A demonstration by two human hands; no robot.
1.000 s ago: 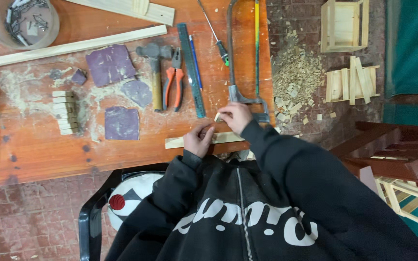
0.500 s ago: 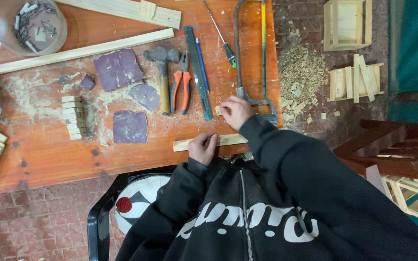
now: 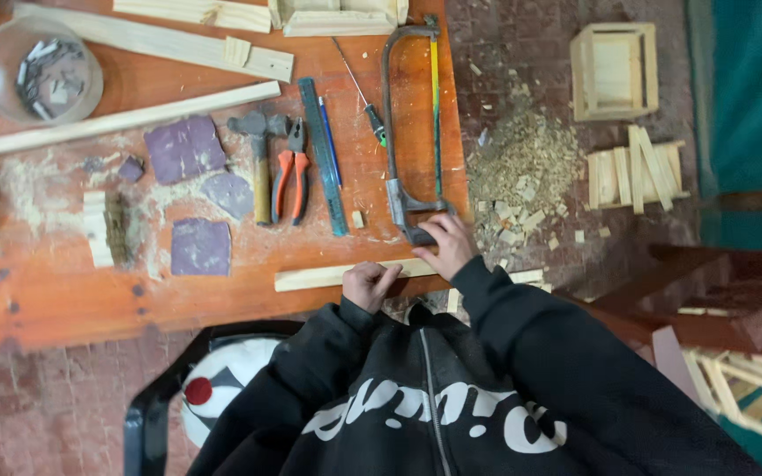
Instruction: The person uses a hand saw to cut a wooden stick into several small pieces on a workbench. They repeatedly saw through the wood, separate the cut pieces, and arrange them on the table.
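A pale wooden strip (image 3: 328, 276) lies along the near edge of the orange workbench (image 3: 63, 300). My left hand (image 3: 369, 284) presses down on the strip with curled fingers. My right hand (image 3: 444, 246) closes around the handle of a hacksaw (image 3: 409, 132), which lies flat on the bench with its frame pointing away from me. The strip's right end passes under my right hand. Black hoodie sleeves cover both of my arms.
Left of the saw lie a screwdriver (image 3: 365, 101), a blue ruler (image 3: 323, 157), orange-handled pliers (image 3: 291, 172) and a hammer (image 3: 257, 167). Purple sandpaper pieces (image 3: 185, 148), long slats (image 3: 125, 119) and a glass bowl (image 3: 41, 75) sit further left. Wood chips (image 3: 522, 163) and a small crate (image 3: 615, 70) are on the floor.
My right hand has shifted from the strip's end onto the hacksaw handle and closed on it. My left hand stays on the strip. The view has moved closer.
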